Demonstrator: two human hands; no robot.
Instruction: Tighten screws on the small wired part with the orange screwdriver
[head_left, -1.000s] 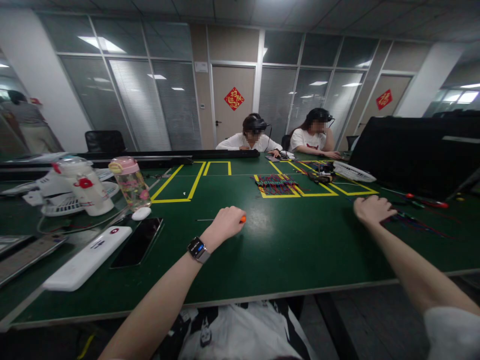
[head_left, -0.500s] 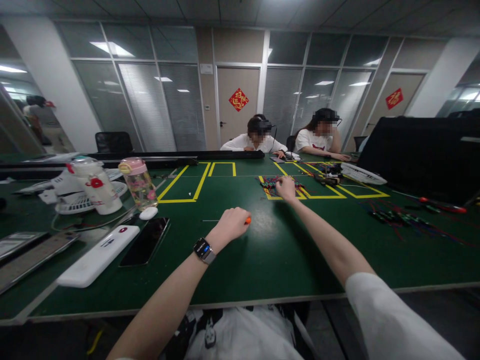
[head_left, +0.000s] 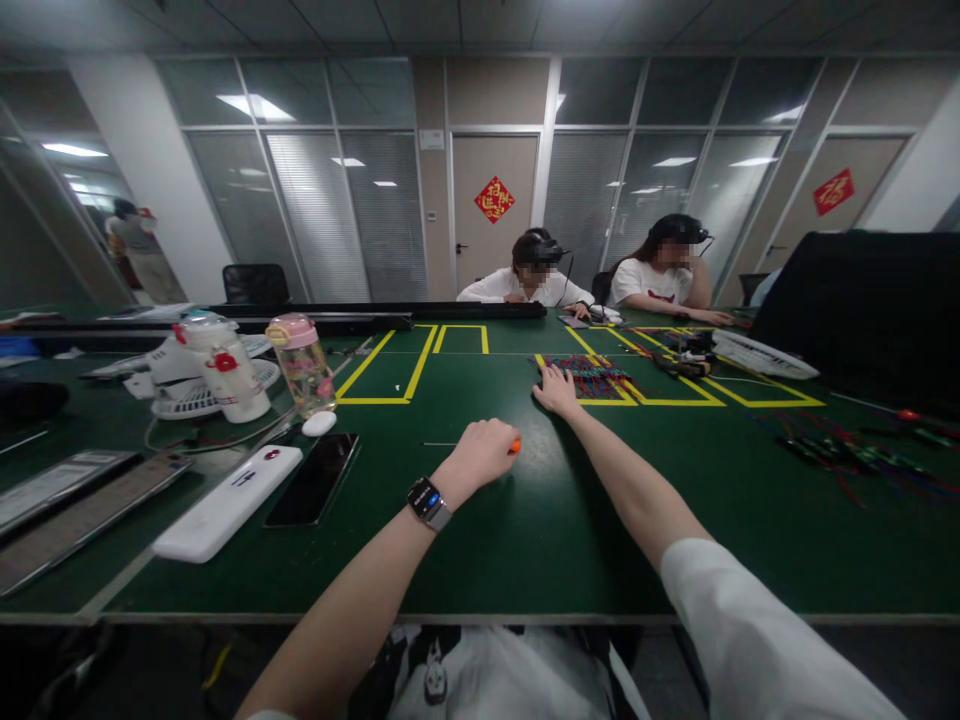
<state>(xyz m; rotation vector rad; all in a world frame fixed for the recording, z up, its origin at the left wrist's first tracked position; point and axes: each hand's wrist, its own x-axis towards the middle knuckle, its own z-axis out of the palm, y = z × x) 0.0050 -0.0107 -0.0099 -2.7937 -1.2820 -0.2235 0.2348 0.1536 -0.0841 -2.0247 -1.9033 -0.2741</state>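
Note:
My left hand (head_left: 481, 452) is closed around a screwdriver whose orange handle end (head_left: 515, 446) sticks out on the right. Its thin metal shaft points left, just above the green table. A watch is on my left wrist. Farther forward, my right hand (head_left: 556, 390) lies at the left edge of a pile of small circuit boards with red and blue wires (head_left: 600, 375). The fingers of that hand are spread, and I see nothing held in them. Whether the fingertips touch the wires is hard to tell.
On the left are a phone (head_left: 313, 480), a white power bank (head_left: 229, 503), a pink-lidded bottle (head_left: 301, 365) and a white bottle (head_left: 229, 370). More wired boards (head_left: 862, 450) lie right, near a black screen (head_left: 862, 320). Two people sit across the green table (head_left: 480, 560).
My right hand has shifted left from the top of the board pile to its left edge, and its fingers have spread. The left hand keeps the screwdriver. The view has turned slightly left.

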